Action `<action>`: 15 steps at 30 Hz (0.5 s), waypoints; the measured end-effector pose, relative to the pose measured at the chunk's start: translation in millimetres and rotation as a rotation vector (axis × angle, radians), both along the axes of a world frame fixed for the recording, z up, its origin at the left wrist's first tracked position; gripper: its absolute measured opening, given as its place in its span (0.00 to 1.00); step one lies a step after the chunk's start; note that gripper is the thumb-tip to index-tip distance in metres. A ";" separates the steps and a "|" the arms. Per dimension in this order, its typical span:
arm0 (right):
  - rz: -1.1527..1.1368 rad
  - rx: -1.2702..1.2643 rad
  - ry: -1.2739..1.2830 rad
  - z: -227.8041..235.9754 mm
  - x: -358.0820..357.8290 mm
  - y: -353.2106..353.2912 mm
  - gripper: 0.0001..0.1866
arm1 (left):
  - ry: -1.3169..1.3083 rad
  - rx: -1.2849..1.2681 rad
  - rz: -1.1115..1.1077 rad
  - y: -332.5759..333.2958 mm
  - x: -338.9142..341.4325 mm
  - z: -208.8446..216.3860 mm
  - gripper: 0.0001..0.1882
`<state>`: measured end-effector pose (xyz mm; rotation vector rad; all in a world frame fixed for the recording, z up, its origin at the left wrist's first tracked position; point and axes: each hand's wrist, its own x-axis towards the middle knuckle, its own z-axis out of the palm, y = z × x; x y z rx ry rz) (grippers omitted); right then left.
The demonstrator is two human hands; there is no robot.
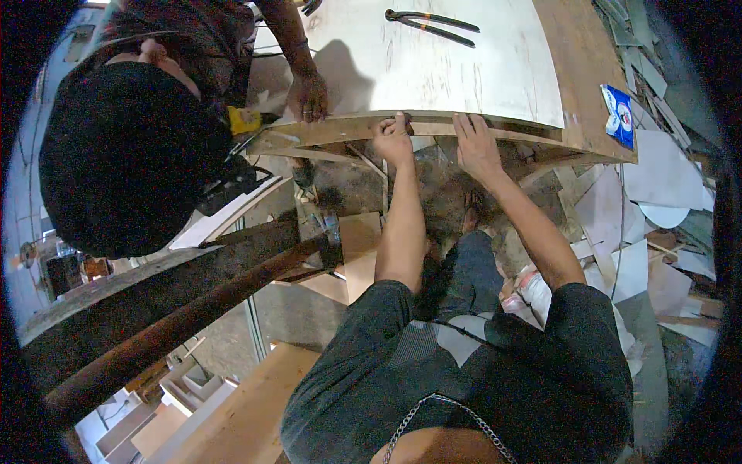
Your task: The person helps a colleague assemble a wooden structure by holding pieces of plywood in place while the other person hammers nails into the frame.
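Observation:
A curved wooden panel (pixel 553 133) with a white sheet (pixel 495 69) on top stands before me, and a thin wooden strip (pixel 352 124) runs along its near edge. My left hand (pixel 394 143) is closed at that edge, its fingers curled against the strip and one finger pointing up. To its right, my right hand (pixel 478 151) rests with fingers stretched flat over the same edge. Black pincers (pixel 433 27) with orange marks lie on the white sheet, beyond both hands. A co-worker's hand (pixel 308 97) presses on the panel near its left end.
The co-worker, in a black cap (pixel 116 155), leans in from the left. A blue packet (pixel 618 116) lies at the panel's right corner. A thick rusty pipe (pixel 185 325) and a beam cross the lower left. Board offcuts (pixel 665 170) cover the floor at right, near white sacks (pixel 535 298).

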<state>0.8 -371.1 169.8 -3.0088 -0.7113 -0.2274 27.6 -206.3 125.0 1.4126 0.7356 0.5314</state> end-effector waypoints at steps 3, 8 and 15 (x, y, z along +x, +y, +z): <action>0.028 0.022 0.004 1.6 -0.7 -1.1 0.34 | 0.055 0.098 -0.013 -0.5 -2.9 -0.4 0.15; 0.046 0.078 -0.047 9.6 -4.0 -0.7 0.26 | 0.159 0.198 0.004 0.2 -5.1 0.1 0.16; 0.127 0.083 -0.100 13.8 1.4 3.0 0.28 | 0.143 0.049 0.070 3.7 3.7 -6.9 0.16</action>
